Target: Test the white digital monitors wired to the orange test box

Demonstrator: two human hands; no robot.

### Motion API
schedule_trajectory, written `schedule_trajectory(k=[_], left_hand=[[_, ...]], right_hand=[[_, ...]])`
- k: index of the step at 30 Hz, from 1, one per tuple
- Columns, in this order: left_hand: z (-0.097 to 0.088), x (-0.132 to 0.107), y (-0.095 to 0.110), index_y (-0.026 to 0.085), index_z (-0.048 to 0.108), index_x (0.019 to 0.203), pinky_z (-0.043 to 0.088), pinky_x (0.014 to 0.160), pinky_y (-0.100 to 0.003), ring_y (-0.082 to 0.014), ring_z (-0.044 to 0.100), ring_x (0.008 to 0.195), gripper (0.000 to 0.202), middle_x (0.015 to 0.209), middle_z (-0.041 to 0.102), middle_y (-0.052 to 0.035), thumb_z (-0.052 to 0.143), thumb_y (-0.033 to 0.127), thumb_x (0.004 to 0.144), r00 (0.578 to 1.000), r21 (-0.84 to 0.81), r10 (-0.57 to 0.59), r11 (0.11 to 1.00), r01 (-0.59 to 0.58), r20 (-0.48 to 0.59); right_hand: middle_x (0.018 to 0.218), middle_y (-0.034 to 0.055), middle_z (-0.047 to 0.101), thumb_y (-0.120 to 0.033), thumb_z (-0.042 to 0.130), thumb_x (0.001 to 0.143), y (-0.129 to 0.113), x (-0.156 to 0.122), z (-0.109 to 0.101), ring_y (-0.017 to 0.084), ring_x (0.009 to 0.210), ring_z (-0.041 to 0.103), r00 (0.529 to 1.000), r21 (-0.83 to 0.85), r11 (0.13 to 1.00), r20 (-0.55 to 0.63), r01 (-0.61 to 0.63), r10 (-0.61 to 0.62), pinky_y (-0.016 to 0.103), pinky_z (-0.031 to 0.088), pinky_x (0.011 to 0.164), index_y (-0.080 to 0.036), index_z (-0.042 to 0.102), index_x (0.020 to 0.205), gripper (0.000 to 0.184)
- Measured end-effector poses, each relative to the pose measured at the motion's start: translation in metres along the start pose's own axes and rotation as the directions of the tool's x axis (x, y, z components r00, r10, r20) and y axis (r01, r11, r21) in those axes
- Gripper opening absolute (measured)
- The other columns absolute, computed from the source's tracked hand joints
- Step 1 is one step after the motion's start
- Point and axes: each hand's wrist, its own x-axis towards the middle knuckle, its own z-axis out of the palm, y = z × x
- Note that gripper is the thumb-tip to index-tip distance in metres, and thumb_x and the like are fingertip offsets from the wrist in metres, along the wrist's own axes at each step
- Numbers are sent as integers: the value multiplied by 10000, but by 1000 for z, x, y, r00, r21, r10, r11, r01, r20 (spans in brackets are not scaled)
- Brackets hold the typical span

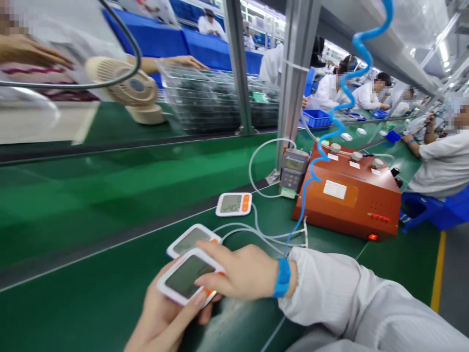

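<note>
A white monitor unit (pixel 188 276) w/ a grey display is held low in the foreground, just above the green bench (pixel 91 293). It is cupped from below by the left hand (pixel 164 313), thumb laid along its near edge, so the grip is closed on the unit. The right hand (pixel 238 271) is laid over its right end, fingers pressing at the orange button area; a blue wrist strap (pixel 283 277) is worn on that wrist. Whether the right hand is gripping or only pressing cannot be told for certain, though contact w/ the unit is plain.

Risks, as judged: the unit is carried mostly on the left palm, so a hard press from the right could tip it off toward the bench. A second unit (pixel 192 239) lies just beside it and could be knocked. The white tubing (pixel 256 232) runs close behind the right wrist twd the orange test box (pixel 348 200); it could be snagged by the sleeve and a connection pulled loose.

The held unit's long axis is seen running approx. from lower left to upper right, screen facing up, tilted slightly twd the camera, button end under the right fingers. A third unit (pixel 233 204) rests flat further back, well apart.
</note>
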Motion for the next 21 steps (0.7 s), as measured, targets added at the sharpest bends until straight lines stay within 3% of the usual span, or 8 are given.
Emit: schedule_trajectory(k=[6, 14, 18, 21], left_hand=[[-1, -5, -1, 300, 306, 1394, 481, 577, -288, -127, 527, 577, 829, 837, 602, 29, 776, 475, 734, 995, -77, 23, 997, -16, 93], [-5, -2, -10, 298, 226, 1421, 482, 567, -271, -120, 555, 632, 855, 950, 596, -5, 765, 420, 769, 987, -152, 54, 988, -31, 152], [-7, -2, -13, 289, 190, 1442, 483, 574, -268, -119, 561, 628, 892, 939, 601, -5, 769, 403, 772, 977, -156, 70, 987, -38, 202], [-9, -3, -12, 283, 160, 1477, 491, 605, -282, -127, 579, 627, 894, 943, 633, -18, 735, 421, 806, 968, -144, 61, 989, -27, 243]], right_hand=[[996, 111, 738, -523, 465, 1002, -2, -6, -5, 273, 805, 723, 1000, 24, 999, 7, 23, -23, 309, 513, 656, -156, 270, 1526, 669], [1013, 112, 733, -421, 484, 1005, -4, -9, -6, 257, 818, 716, 1000, 62, 998, 10, 22, -22, 305, 500, 683, -142, 265, 1524, 628], [993, 88, 730, -341, 523, 979, -7, -12, -5, 238, 823, 712, 999, 132, 991, -48, -5, 12, 301, 514, 713, -155, 316, 1487, 579], [1051, 89, 711, -287, 545, 951, -8, -14, -6, 219, 884, 693, 991, 225, 973, -131, 47, -18, 313, 533, 782, -142, 347, 1449, 555]])
